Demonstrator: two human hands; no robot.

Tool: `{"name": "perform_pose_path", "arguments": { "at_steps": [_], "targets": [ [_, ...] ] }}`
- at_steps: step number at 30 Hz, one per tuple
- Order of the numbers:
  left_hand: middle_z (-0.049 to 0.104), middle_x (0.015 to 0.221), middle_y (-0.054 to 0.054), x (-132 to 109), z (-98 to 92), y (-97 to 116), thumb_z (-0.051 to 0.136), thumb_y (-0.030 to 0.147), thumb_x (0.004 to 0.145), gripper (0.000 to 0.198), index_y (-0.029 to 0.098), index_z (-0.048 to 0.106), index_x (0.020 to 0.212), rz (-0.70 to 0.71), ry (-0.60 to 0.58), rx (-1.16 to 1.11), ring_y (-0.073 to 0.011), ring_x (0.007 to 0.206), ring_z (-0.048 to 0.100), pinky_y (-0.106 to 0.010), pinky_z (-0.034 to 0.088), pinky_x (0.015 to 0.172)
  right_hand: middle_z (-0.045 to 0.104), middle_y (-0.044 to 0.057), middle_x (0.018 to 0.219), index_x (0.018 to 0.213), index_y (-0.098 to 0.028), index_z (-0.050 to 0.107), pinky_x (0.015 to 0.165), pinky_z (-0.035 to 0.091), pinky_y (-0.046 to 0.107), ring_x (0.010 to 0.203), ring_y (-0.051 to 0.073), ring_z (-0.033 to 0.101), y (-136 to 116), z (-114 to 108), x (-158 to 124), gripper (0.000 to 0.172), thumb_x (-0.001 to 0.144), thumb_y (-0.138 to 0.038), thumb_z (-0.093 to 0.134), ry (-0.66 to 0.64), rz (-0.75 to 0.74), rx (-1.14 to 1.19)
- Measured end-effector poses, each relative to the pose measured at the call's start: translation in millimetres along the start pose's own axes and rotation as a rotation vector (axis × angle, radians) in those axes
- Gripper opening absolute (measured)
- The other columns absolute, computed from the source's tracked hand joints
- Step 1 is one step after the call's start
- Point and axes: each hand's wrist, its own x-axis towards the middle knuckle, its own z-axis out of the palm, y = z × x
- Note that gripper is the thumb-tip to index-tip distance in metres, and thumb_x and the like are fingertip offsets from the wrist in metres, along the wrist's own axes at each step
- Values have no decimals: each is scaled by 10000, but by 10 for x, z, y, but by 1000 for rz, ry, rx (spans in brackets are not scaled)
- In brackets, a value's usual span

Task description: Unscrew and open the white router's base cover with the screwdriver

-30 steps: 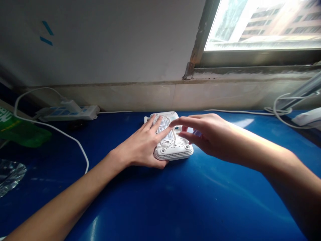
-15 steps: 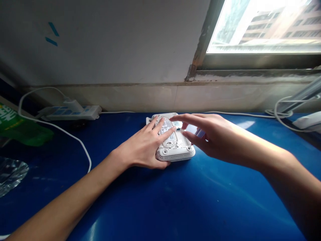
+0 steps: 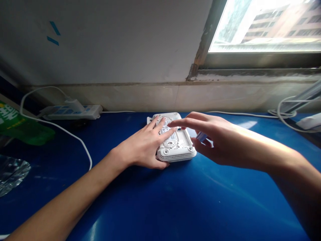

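A white router (image 3: 178, 152) lies on the blue table with its vented underside and printed label facing up. My left hand (image 3: 145, 144) grips its left side, fingers spread over the top and thumb along the near edge. Above the right part of the router is my right hand (image 3: 210, 134), its index finger stretched toward the label. Between its curled lower fingers is a small bluish, partly see-through thing (image 3: 201, 136), mostly hidden, whose kind I cannot make out.
A white power strip (image 3: 92, 112) with a plugged-in charger (image 3: 75, 105) stands by the wall; its white cable loops across the left. A green bottle (image 3: 27, 129) and clear crinkled plastic (image 3: 15, 174) lie at far left. Coiled white cable (image 3: 282, 114) is at right.
My right hand has shifted slightly right; its thumb has moved away from the router's top and its index finger still points at the label. My left hand and the router stay put.
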Motion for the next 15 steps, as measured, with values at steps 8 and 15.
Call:
{"name": "perform_pose_path", "arguments": {
  "at_steps": [8,15],
  "targets": [
    [10,1796,-174,0,24,-33,812,649,763,1214,249,188,1724,-2,-2,-10,-467,1641,-45,-607,214,1315,778,56,1060,1459,-271,612,630,468,239,772,165,721,9,78,50,462,1023,-122,578,40,-12,8],
    [97,1799,-142,5,25,-25,808,607,783,1180,253,192,1726,6,10,1,-472,1639,-57,-619,212,1315,707,62,1275,1618,-356,443,659,524,268,812,168,707,15,39,-24,803,894,-46,598,22,-9,-52]
  ]
}}
